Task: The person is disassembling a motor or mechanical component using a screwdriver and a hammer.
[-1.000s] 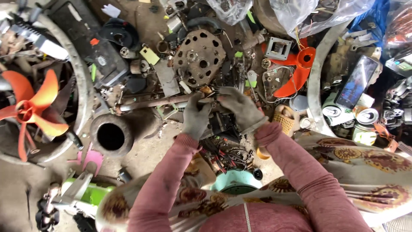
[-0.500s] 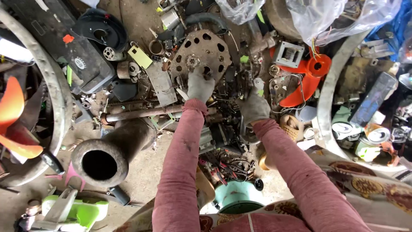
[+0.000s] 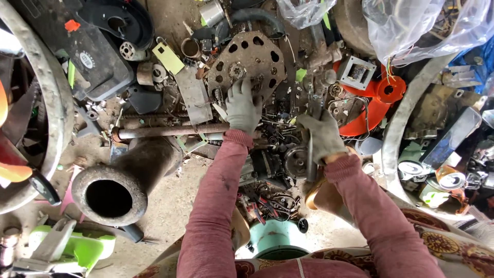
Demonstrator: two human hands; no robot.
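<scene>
My left hand [image 3: 242, 107], in a grey glove, reaches forward over a pile of scrap. Its fingers rest on the lower edge of a rusty round plate with holes [image 3: 252, 54], and I see nothing held in it. My right hand [image 3: 323, 135], also gloved, is closed around a thin grey metal tool [image 3: 311, 163] that runs upright through the fist. It hovers over small metal parts and a round motor piece [image 3: 296, 162]. Both arms wear reddish-pink sleeves.
A rusty thin pipe [image 3: 164, 131] lies across the pile beside a wide grey pipe [image 3: 110, 193]. An orange plastic fan part [image 3: 373, 105], a black casing [image 3: 87, 59], clear plastic bags [image 3: 411, 25], a teal container [image 3: 278, 239] and a curved metal rim [image 3: 36, 103] surround the pile.
My left hand has moved forward from the thin pipe up to the round holed plate. My right hand shifted right, still gripping the tool. The view has come closer to the pile.
</scene>
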